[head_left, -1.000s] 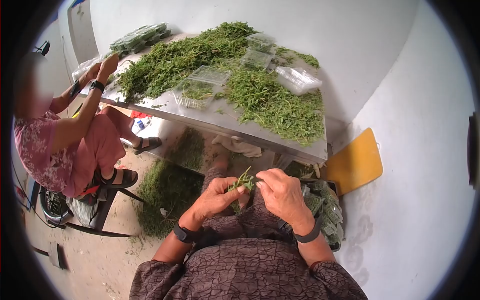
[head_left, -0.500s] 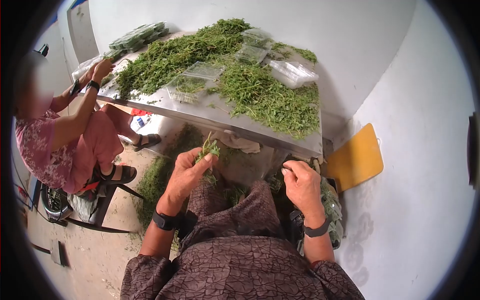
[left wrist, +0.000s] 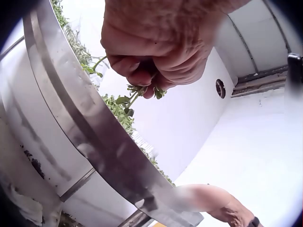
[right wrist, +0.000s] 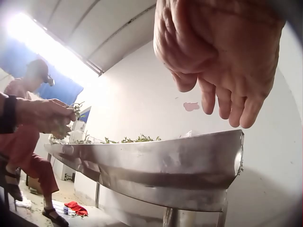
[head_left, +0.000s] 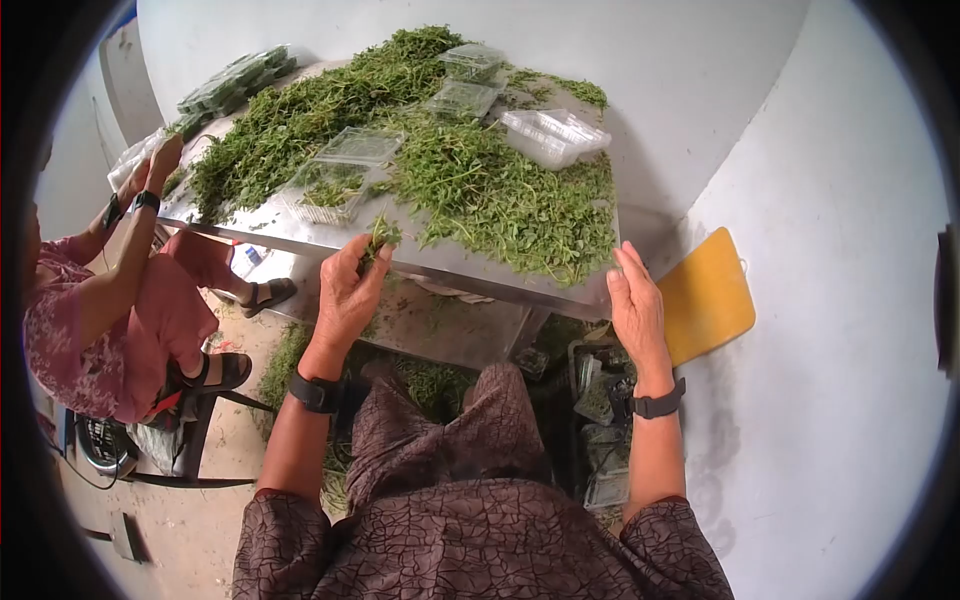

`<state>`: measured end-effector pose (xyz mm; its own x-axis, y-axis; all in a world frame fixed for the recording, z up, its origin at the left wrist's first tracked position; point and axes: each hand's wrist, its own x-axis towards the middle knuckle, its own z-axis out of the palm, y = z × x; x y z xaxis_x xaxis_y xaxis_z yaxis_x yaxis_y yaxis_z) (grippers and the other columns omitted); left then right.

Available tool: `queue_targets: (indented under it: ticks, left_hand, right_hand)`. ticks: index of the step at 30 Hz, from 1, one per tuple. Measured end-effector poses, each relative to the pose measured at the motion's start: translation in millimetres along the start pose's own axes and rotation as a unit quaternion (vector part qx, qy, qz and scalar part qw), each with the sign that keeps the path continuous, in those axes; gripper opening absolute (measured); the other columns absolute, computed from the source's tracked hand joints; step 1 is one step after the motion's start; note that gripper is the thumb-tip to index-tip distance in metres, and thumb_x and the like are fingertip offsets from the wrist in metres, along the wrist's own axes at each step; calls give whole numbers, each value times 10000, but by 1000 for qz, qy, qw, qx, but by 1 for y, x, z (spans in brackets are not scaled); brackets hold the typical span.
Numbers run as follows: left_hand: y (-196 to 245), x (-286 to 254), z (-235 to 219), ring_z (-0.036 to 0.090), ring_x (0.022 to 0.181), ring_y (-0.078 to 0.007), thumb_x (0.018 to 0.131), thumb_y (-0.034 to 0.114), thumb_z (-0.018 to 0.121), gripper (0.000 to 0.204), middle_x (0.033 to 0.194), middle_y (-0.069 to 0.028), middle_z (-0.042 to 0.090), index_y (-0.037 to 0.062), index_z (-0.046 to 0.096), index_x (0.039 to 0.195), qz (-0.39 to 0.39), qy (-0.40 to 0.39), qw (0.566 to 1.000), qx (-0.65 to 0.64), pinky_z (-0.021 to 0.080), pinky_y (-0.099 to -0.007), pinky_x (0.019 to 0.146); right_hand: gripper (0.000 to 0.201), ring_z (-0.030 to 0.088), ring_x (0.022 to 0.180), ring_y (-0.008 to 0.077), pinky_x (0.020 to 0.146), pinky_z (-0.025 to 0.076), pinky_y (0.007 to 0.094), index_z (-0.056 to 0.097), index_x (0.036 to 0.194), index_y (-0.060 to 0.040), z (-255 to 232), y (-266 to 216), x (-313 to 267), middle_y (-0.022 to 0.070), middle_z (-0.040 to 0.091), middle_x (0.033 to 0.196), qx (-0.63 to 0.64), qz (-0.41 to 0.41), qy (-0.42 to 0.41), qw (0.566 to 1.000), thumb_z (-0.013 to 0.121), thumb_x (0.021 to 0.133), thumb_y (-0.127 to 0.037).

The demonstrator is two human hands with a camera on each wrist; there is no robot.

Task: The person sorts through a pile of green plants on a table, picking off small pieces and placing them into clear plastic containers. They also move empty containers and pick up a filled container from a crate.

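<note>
My left hand (head_left: 350, 290) pinches a small bunch of leafy green sprigs (head_left: 382, 234) between thumb and fingers, at the front edge of the metal table (head_left: 470, 282). In the left wrist view, leaves and a stem (left wrist: 135, 97) poke out from under the curled fingers. By the table's front right corner, my right hand (head_left: 638, 305) is raised with its fingers extended and nothing in it. The right wrist view shows its palm (right wrist: 227, 52) and spread-out fingertips above the table rim. Closest to it on the tabletop lies a heap of loose greens (head_left: 510, 205).
A clear hinged box (head_left: 325, 190) with some greens stands left of the heap; nested clear trays (head_left: 558, 140) lie on it. Packed boxes (head_left: 235, 85) are stacked far left. A yellow board (head_left: 705, 300) leans at the wall, beside a crate of boxes (head_left: 600, 400). Another person (head_left: 110, 320) sits left.
Both hands have moved apart and forward, up to the table edge. The sprigs stay in the left hand; the right hand's bent fingers have straightened. The head view has shifted slightly.
</note>
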<state>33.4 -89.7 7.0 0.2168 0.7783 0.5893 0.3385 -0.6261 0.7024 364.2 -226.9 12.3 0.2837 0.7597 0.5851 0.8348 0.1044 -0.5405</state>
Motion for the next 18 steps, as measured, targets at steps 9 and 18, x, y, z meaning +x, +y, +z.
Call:
queue_targets:
  ticks: [9,18]
  left_hand:
    - [-23,31,31,491,546,-306,870,87,657,153,663,-158,537,-25,553,885,94,26,995,25,410,-372,532]
    - [-19,54,32,518,579,-354,856,110,666,173,676,-183,536,-23,559,885,73,-14,996,57,418,-401,551]
  right_hand:
    - [558,385,1359,353,1109,324,393,413,1397,17,8,42,90,230,409,1452,-12,67,-169,983,431,1009,-385]
    - [679,309,1404,341,1146,256,385,291,1475,-17,33,60,142,229,339,1498,-51,106,-284,952,398,997,-486]
